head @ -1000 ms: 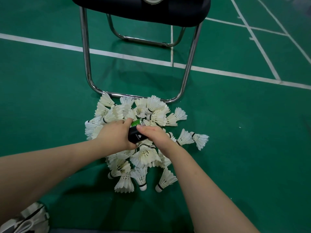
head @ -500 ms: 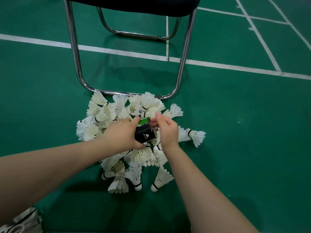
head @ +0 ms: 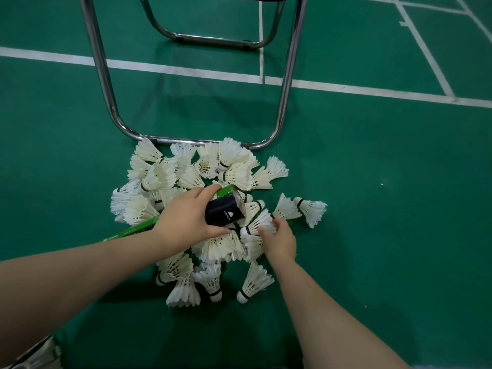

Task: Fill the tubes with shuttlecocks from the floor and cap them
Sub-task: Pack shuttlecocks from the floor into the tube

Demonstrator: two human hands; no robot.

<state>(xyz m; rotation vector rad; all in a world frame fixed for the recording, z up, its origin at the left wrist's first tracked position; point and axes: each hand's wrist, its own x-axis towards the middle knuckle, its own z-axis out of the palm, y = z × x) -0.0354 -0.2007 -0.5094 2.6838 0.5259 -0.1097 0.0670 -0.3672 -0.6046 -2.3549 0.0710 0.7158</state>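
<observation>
The left hand (head: pixel 186 222) is gripping the tube (head: pixel 225 211) above the pile (head: pixel 186 169) on the floor (head: pixel 372 209), its long axis slanting up to the right, open mouth facing the right hand (head: pixel 281 242), which is pinching a shuttlecock (head: pixel 256 224) just beside that mouth.

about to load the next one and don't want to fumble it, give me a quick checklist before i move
1. Tube gripped by the left hand: ok.
2. Tube mouth uncapped and turned toward the right hand: ok.
3. Right hand pinching one shuttlecock in the pile: ok.
4. Its cork lying on the tube's side: ok.
5. Room left inside the tube: cannot tell, the inside is hidden.
6. Cap within reach: cannot tell, none in view.
</observation>
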